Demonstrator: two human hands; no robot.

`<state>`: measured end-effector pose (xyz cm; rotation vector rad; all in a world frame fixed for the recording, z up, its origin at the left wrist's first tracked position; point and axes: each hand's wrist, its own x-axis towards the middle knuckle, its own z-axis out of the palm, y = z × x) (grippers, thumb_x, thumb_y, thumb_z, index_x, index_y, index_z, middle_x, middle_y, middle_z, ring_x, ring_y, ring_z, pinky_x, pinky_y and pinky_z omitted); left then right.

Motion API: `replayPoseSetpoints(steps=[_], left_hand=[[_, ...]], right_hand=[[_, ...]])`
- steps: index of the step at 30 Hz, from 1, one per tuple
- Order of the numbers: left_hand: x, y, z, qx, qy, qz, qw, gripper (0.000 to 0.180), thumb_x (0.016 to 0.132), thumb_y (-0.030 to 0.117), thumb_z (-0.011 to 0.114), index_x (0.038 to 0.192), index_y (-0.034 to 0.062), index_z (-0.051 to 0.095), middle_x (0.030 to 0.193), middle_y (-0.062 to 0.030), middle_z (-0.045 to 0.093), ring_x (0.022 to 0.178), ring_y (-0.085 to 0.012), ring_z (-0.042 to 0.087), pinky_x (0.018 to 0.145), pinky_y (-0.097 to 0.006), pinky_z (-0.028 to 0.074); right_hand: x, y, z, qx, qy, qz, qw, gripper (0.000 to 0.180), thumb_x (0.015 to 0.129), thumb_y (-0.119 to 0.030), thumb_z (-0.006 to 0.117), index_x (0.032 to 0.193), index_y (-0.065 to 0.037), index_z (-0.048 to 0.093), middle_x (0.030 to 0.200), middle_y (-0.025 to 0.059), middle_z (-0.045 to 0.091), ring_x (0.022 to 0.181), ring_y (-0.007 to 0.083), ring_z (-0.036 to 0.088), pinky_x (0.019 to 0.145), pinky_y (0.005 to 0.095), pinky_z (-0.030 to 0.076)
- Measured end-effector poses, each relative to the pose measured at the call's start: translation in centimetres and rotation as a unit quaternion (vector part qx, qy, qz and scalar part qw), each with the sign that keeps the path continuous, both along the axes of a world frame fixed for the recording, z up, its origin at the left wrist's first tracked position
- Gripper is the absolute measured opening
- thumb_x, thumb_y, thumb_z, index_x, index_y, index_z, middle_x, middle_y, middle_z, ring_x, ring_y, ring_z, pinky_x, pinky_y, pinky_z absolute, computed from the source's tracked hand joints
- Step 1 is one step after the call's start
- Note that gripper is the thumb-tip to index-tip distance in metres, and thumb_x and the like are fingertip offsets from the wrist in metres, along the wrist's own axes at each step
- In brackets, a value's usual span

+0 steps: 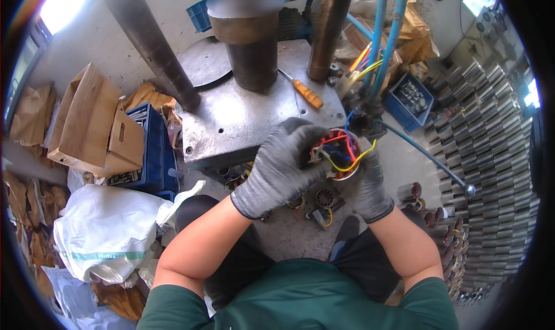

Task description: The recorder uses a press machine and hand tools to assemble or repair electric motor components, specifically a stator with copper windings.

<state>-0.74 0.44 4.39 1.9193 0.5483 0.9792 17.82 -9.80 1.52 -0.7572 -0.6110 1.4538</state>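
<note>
Both hands wear grey knit work gloves. Between them, just off the press table's front edge, is a round motor stator (349, 169) with red, blue and yellow lead wires on its open end. My right hand (373, 185) wraps round its right side. My left hand (286, 159) is closed at its left rim, thumb and fingers by the wires; the fingertips are partly hidden. A yellow wire (365, 154) curls out toward my right hand. On the metal press table (231, 127) behind lies a screwdriver with a wooden handle (307, 94).
A thick press ram (251, 58) stands between two steel columns. At right are a ball-ended lever (469, 190), a blue bin of metal parts (409, 101) and tall stacks of metal cylinders (485, 156). Cardboard boxes (87, 122) and a white sack (107, 231) sit left; more stators (325, 198) lie below.
</note>
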Motion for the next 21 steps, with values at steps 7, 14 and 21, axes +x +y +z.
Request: replayPoseSetpoints(steps=[7, 14, 21], left_hand=[[-0.3, 0.8, 0.5, 0.154, 0.136, -0.035, 0.978, 0.046, 0.077, 0.023, 0.088, 0.117, 0.0112, 0.071, 0.107, -0.0142, 0.067, 0.092, -0.0358, 0.069, 0.08, -0.045, 0.057], [0.1, 0.4, -0.1, 0.27, 0.15, -0.073, 0.948, 0.031, 0.089, 0.027, 0.078, 0.116, 0.0122, 0.074, 0.104, -0.0141, 0.07, 0.093, -0.0356, 0.07, 0.079, -0.045, 0.057], [0.9, 0.1, -0.4, 0.309, 0.138, -0.056, 0.94, 0.024, 0.09, 0.024, 0.074, 0.11, 0.0115, 0.075, 0.098, -0.0126, 0.071, 0.087, -0.0346, 0.072, 0.069, -0.045, 0.057]], right_hand=[[-1.2, -0.7, 1.4, -0.06, -0.016, 0.006, 0.998, 0.068, 0.099, -0.061, 0.063, 0.145, -0.011, 0.058, 0.135, 0.0082, 0.069, 0.121, 0.0214, 0.068, 0.105, 0.0417, 0.055], [-0.3, -1.2, -0.1, -0.056, -0.011, 0.007, 0.998, 0.061, 0.099, -0.057, 0.065, 0.139, -0.012, 0.061, 0.126, 0.0072, 0.071, 0.112, 0.0212, 0.072, 0.09, 0.04, 0.062], [-1.1, -1.0, 1.5, -0.086, -0.022, 0.034, 0.996, 0.069, 0.095, -0.055, 0.071, 0.144, -0.009, 0.055, 0.129, 0.0105, 0.069, 0.115, 0.0245, 0.071, 0.096, 0.0436, 0.061]])
